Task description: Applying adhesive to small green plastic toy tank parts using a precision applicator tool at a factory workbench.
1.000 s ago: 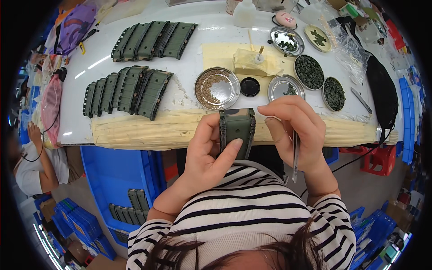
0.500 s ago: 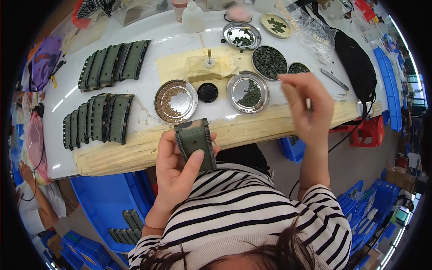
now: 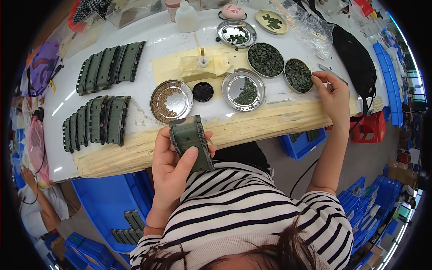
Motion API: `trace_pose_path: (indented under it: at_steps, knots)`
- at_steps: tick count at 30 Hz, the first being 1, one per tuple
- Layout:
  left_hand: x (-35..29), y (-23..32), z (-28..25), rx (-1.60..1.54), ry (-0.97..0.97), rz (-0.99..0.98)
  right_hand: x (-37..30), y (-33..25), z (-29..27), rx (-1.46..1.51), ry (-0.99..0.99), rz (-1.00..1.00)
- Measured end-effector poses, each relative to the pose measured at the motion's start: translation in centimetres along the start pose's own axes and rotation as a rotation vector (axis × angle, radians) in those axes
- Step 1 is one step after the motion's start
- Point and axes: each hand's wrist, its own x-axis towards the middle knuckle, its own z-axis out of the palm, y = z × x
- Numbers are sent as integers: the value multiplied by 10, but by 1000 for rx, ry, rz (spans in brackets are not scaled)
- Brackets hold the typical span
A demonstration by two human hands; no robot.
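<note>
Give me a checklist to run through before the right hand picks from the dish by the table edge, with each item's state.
1. Left hand has a firm hold on the green part: ok, thumb across its face, fingers wrapped behind.
2. Right hand is at the dark-filled dish: ok, beside its right rim.
3. Dish holds pieces: ok, full of dark pieces.
4. Right hand is free to pick: cannot tell, something thin may be pinched in the fingers.
5. Middle dish sits flat on the table: ok.
6. Green part clear of the table edge: ok, held in front of it, above the striped shirt.
</note>
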Motion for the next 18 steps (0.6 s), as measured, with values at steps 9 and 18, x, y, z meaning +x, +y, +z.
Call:
trace_pose_path:
  at_steps: [9,18]
  knots:
    - [0,0,7,19,66,-24,0,1,7,-64,59,-89]
    - [0,2,4,-19,-17,-13,-9,-48,18,405,53,-151]
